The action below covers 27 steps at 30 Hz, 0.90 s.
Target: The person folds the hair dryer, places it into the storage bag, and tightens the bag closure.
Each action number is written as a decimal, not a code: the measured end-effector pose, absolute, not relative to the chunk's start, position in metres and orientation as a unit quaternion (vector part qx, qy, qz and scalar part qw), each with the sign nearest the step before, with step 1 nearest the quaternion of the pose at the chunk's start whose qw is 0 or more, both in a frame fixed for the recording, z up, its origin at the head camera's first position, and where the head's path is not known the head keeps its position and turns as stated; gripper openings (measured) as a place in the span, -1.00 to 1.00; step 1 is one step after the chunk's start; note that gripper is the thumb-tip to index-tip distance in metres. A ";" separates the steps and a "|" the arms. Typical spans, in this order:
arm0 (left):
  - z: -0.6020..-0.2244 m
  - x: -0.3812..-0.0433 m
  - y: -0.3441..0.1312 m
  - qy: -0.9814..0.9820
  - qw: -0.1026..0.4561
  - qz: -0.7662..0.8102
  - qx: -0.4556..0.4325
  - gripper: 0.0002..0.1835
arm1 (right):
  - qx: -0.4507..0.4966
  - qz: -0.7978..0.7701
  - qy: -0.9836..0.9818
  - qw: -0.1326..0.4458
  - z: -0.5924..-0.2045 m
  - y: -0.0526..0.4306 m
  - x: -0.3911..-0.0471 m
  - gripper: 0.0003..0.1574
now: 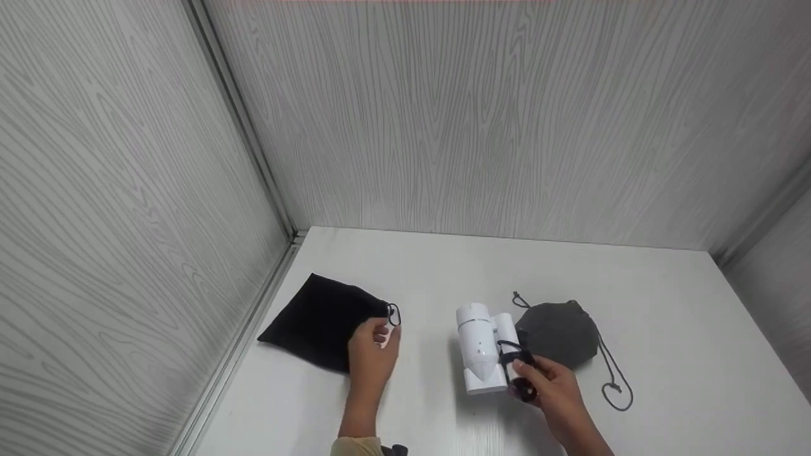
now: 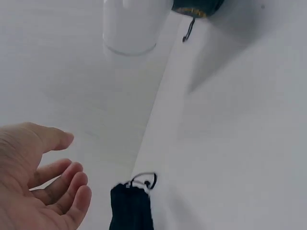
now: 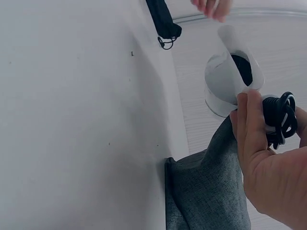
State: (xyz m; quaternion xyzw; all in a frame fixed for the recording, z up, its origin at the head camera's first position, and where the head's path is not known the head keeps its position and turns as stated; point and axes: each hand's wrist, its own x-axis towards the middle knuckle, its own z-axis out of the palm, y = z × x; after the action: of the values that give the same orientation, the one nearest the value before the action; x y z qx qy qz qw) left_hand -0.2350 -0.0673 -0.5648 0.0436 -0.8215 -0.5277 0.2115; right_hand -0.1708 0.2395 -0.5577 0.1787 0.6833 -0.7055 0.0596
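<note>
My right hand grips a white device made of a wide cylinder joined to a slimmer tube. A black cord is wound round the slim tube beside the fingers, and its lower end is dark. The device is held up over the table, its shadow below. My left hand is near the corded end of a black drawstring pouch; in the left wrist view its fingers are loosely bent with nothing between them. Close behind the right hand lies a grey drawstring pouch, partly covered by the device and fingers.
The white table is closed in by wood-grain panels at the back and the left, with another at the right. The grey pouch's cord trails in a loop to its right. A small dark object shows beside the left sleeve.
</note>
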 end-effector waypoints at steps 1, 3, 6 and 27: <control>-0.568 -0.235 -0.075 -0.829 0.211 -0.515 0.056 -0.80 | 0.181 -0.704 0.684 0.061 -0.558 0.240 -0.171 -0.24; -0.575 -0.235 -0.089 -0.843 0.200 -0.494 0.076 -0.76 | 0.184 -0.702 0.685 0.063 -0.558 0.242 -0.171 -0.23; -0.587 -0.232 -0.102 -0.860 0.185 -0.465 0.097 -0.72 | 0.187 -0.703 0.684 0.061 -0.558 0.241 -0.171 -0.23; -0.596 -0.226 -0.117 -0.898 0.188 -0.359 0.170 -0.73 | 0.193 -0.695 0.689 0.066 -0.560 0.238 -0.172 -0.20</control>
State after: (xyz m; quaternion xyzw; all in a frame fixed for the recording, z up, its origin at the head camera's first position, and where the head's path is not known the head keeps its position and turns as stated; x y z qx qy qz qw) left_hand -0.2262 -0.1170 -0.5962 0.1704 -0.8980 -0.3593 0.1884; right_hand -0.1715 0.2376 -0.5595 0.1932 0.6894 -0.6950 0.0660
